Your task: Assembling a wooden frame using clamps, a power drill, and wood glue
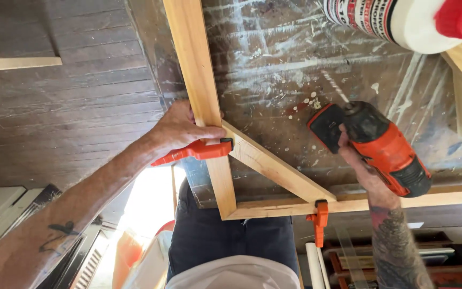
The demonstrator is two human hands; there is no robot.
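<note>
Wood frame (209, 107) w/ diagonal brace (276, 168) on scarred desk (274, 59), near corner. Left hand (180, 128) fingers clamped on frame by orange clamp (199, 151). Right hand (362, 166) fingers wrapped round orange drill (378, 144). Risk: brace shifts if clamp slips.

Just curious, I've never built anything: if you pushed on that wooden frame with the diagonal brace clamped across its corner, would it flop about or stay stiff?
Probably stiff: the diagonal brace spans the wooden frame corner, pinned by two orange clamps. Likely light, being slim strips. The left hand steadying it hints it could slide.
</note>
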